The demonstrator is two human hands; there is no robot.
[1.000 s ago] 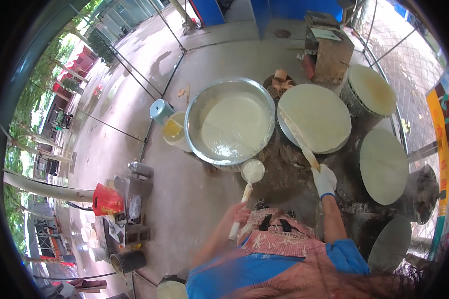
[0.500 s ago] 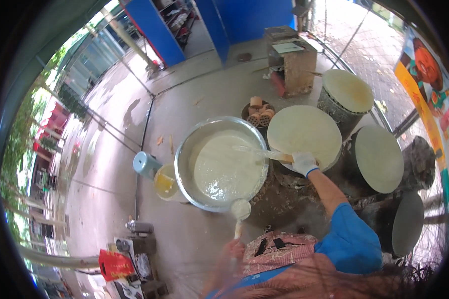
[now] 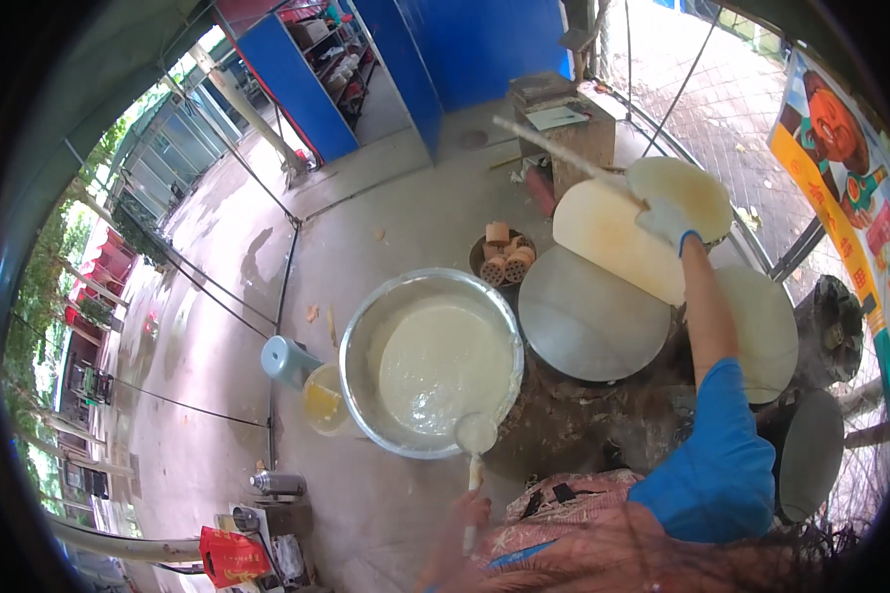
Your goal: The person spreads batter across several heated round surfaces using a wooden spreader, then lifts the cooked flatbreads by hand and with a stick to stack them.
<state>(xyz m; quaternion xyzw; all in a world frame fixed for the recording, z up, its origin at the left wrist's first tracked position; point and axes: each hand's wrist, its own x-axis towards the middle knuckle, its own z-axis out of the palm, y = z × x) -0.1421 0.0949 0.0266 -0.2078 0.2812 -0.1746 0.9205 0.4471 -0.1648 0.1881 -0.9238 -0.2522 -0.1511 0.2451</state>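
Note:
My left hand [image 3: 472, 509] is closed round the handle of a batter-coated ladle [image 3: 476, 433]. The ladle's bowl is over the near rim of a wide metal basin [image 3: 354, 397] of pale batter [image 3: 443, 366]. My gloved right hand [image 3: 665, 219] is closed at the far edge of a large thin pancake [image 3: 613, 232], pulled partly off a round griddle [image 3: 595, 321]. A long pale stick [image 3: 562, 150] sticks out leftward from that hand; its grip is blurred. Behind the hand, another griddle carries a yellowish pancake [image 3: 687, 193].
More round griddles [image 3: 756, 336] [image 3: 811, 457] stand at the right. Pierced clay-coloured cylinders [image 3: 504, 259] fill a bowl behind the basin. A blue container [image 3: 289, 362] and a tub of yellow liquid [image 3: 324, 400] stand left of it. A cabinet [image 3: 585, 148] is at the back.
My right hand has moved away and to the right, drawing the pancake off and baring much of the griddle. The stick now points up and left. The ladle stays by the basin's near rim.

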